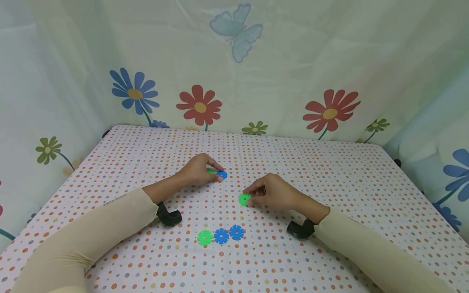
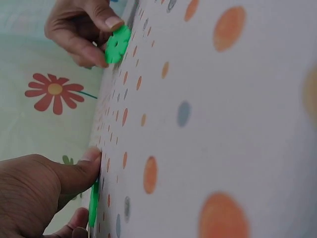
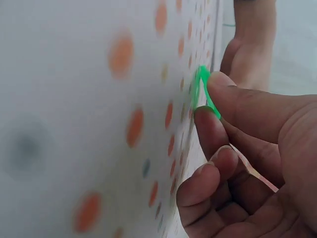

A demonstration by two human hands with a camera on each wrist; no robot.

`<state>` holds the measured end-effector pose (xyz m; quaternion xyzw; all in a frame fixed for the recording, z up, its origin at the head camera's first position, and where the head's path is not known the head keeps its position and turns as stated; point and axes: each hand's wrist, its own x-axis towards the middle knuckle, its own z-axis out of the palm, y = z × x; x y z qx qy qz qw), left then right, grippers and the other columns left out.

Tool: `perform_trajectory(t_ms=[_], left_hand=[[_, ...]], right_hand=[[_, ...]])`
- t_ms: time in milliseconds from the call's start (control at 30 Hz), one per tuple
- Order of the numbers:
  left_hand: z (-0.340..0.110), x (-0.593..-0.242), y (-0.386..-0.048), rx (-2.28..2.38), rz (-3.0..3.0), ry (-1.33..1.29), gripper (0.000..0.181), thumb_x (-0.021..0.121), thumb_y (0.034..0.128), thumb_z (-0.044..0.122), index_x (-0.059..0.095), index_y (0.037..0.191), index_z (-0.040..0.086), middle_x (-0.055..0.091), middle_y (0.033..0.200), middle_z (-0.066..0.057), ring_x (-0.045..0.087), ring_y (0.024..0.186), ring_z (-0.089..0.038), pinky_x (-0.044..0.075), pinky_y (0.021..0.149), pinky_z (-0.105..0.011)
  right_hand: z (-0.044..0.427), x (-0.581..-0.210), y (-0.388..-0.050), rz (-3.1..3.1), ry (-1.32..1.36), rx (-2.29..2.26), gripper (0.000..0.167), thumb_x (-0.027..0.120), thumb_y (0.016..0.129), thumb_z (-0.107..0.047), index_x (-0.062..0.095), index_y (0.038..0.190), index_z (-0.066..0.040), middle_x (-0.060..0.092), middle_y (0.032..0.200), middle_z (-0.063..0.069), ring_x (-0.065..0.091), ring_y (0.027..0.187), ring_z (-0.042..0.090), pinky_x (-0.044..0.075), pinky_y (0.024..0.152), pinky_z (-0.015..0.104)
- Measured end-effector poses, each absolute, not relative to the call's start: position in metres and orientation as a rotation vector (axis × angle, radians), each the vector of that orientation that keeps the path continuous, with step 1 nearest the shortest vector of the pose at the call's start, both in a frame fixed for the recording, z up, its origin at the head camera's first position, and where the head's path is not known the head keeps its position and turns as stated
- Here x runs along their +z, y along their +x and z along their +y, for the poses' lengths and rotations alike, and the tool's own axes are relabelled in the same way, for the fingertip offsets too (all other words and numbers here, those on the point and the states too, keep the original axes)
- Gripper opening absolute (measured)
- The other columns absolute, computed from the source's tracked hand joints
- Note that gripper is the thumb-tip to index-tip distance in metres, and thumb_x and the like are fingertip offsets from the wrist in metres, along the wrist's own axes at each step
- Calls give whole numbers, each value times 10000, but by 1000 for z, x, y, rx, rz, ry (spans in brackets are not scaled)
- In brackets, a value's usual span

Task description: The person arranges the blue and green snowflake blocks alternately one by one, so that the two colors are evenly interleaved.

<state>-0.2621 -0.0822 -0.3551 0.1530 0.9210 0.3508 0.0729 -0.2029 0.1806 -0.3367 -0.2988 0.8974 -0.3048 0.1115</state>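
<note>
In the head view my left hand point(image 1: 199, 170) pinches a blue notched disc point(image 1: 222, 175) at the table's middle, and a green piece point(image 1: 211, 171) shows between its thumb and fingers. To the right and nearer, my right hand point(image 1: 275, 192) holds a green notched disc point(image 1: 244, 199) by its edge, thumb against fingers. The left wrist view shows that green disc point(image 2: 118, 44) tilted above the cloth, and a green piece point(image 2: 93, 204) edge-on by my left hand point(image 2: 44, 191). In the right wrist view, green plastic point(image 3: 208, 94) sits at my right fingertips.
Nearer the front of the dotted tablecloth point(image 1: 146, 260) lie a green disc point(image 1: 204, 237) and two blue discs point(image 1: 221, 236), point(image 1: 236, 232) side by side in a row. A flowered curtain point(image 1: 271, 73) hangs behind and beside the table.
</note>
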Motion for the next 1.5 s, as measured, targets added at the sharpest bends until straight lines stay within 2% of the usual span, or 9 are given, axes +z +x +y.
perform_trajectory(t_ms=[200,600,767,1200,1500], left_hand=[[-83,-358,-263,1063,2767,464,220,844,784,293,789,993,250,675,1212,-7,523,1296,-231,428,1061,-436],[-83,-356,-264,1053,2765,470,221,843,786,288,789,998,257,689,1202,5,517,1305,-231,416,1075,-440],[-82,-355,-264,1061,2760,478,219,841,789,280,790,999,245,697,1211,-5,500,1337,-240,399,1095,-450],[-83,-355,-263,1064,2756,481,230,839,792,279,788,1011,228,694,1207,-2,528,1296,-226,410,1082,-443],[-84,-357,-265,1069,2756,488,223,840,789,279,789,1000,227,681,1207,-5,527,1284,-224,413,1074,-444]], right_hand=[[171,-337,-228,2674,-847,-890,232,790,840,-183,771,1058,-106,722,860,-28,580,680,90,471,611,236],[158,-337,-260,2730,-762,-878,243,769,864,-194,760,1088,-100,715,879,-5,579,730,105,471,668,260],[155,-336,-266,2729,-738,-879,256,773,860,-205,756,1097,-110,716,901,4,610,769,106,494,712,268],[152,-339,-272,2691,-707,-897,284,764,871,-236,745,1117,-96,732,953,8,635,836,106,505,774,279],[150,-340,-273,2693,-732,-877,272,748,885,-234,744,1128,-112,715,936,3,632,802,106,504,741,273]])
